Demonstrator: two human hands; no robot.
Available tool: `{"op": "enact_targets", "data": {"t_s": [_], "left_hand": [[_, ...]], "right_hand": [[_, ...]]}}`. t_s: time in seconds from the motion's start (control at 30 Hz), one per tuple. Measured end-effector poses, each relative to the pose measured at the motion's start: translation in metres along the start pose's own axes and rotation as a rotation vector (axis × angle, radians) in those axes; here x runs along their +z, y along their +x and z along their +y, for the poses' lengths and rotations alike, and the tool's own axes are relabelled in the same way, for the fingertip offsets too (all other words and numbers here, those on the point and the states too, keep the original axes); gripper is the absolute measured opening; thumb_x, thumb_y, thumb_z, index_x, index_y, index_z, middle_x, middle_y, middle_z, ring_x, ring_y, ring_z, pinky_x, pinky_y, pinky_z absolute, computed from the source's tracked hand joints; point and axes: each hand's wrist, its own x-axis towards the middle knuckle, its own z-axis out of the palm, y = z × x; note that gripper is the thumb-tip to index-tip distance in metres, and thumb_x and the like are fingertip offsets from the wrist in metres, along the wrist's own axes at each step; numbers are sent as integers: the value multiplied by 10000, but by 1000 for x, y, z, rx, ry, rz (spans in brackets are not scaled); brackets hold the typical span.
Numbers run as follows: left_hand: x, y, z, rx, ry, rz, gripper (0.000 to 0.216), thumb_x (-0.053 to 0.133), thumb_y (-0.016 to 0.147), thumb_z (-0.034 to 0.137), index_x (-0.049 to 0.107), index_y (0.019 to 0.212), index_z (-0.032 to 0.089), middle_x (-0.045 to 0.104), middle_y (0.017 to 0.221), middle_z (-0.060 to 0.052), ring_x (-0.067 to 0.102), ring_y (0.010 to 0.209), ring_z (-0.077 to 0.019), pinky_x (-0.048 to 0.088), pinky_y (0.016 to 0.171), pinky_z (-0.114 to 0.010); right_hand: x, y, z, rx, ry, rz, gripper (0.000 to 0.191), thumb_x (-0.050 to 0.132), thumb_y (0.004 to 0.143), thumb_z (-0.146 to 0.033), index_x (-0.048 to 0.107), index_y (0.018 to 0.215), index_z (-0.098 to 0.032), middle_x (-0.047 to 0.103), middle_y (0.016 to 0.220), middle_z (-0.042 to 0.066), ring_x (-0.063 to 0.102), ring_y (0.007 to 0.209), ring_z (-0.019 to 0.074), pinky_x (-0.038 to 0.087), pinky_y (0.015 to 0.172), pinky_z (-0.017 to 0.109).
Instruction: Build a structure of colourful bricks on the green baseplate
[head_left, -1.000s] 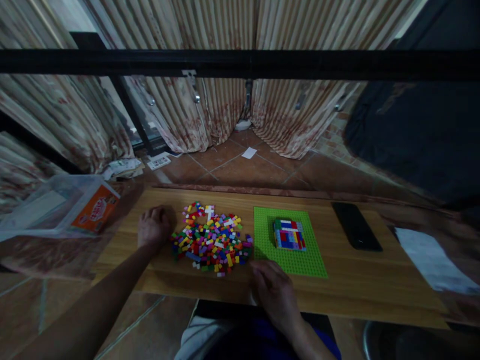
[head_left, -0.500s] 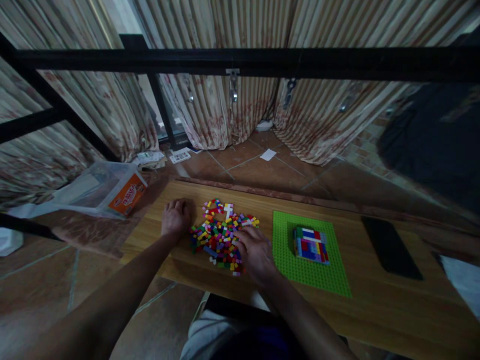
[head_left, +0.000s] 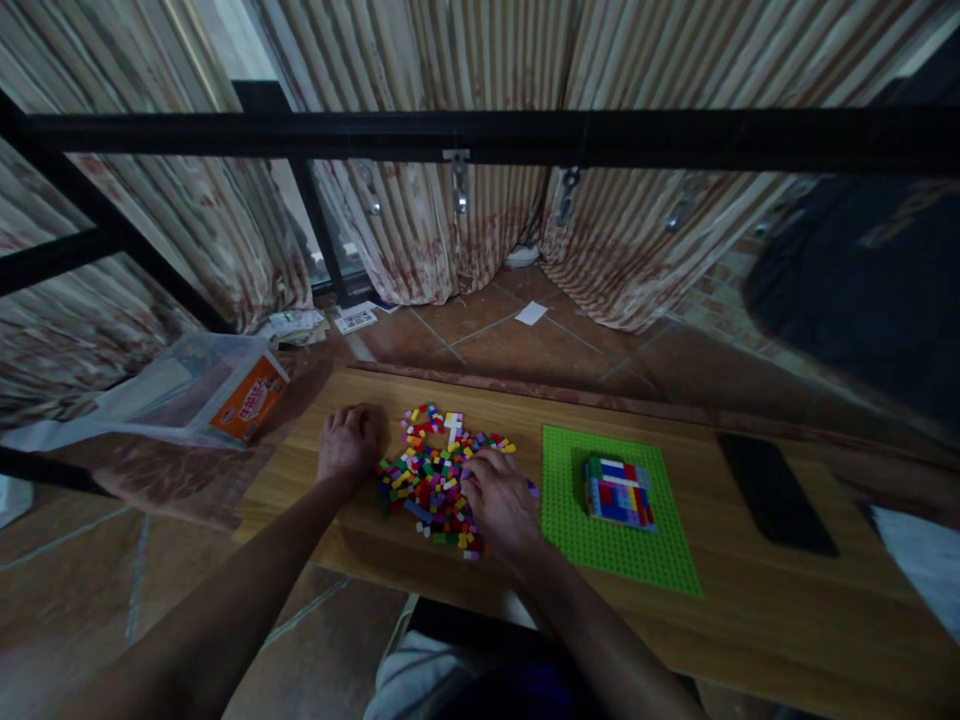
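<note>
A loose pile of small multicoloured toy bricks (head_left: 427, 480) is spread over the wooden table. At its left side my left hand (head_left: 347, 445) rests on the wood, its fingers curled in and no brick showing in them. Over the right part of the pile lies my right hand (head_left: 507, 505), with bent fingers drawn together down among the bricks. Whatever its fingertips grip is too small and hidden to name. Right of that hand lies a green studded baseplate (head_left: 600, 550). A low rectangular block of joined bricks (head_left: 621, 495), in blue, red, white and other colours, sits on it.
A flat black slab (head_left: 776, 495) lies on the table (head_left: 742, 620) to the right, with white paper (head_left: 919, 560) beyond it. On the floor at left stands a clear plastic box (head_left: 187, 390) with an orange label. A dark metal rail (head_left: 480, 130) crosses before the curtains.
My right hand has shifted slightly among the bricks, its fingers still over the pile. My left hand stays in place. The whole view has tilted a little.
</note>
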Motion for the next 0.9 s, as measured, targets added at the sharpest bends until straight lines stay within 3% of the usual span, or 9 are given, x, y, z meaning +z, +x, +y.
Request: {"op": "enact_targets", "data": {"t_s": [0.07,0.23,0.3,0.63,0.9], "left_hand": [[-1,0,0,9,7,-2,386,401,871,265,625,1144,107,630,1179,-159,532,1095,-300,401,993,-430],[-2,3,-2,5,30,-35,399,388,868,280,614,1159,129,631,1185,-143,532,1115,-290,395,998,-414],[-3,4,-2,18,36,-41,399,381,868,277,612,1163,140,629,1190,-135,530,1130,-286,392,1004,-414],[-13,6,5,23,99,-135,461,312,911,305,582,1207,78,597,1245,-190,517,1173,-312,385,1029,-446],[-16,8,7,2,119,-161,463,318,905,320,582,1211,94,595,1254,-187,519,1162,-327,395,1015,-466]], "right_hand": [[-8,-10,1,49,149,62,190,519,901,-213,668,1018,-205,676,1069,73,592,1031,222,442,954,363],[-31,-48,11,242,599,137,151,566,874,-289,662,963,-213,710,915,30,665,813,167,518,728,270],[-41,-65,20,308,669,200,157,598,857,-324,667,939,-208,709,888,29,667,801,166,524,728,271],[-80,-139,95,625,508,564,333,663,798,-481,727,996,-221,714,1037,86,662,968,242,520,891,411],[-94,-136,123,633,405,639,372,630,802,-497,718,1009,-201,707,1064,108,657,983,259,510,907,445]]}}
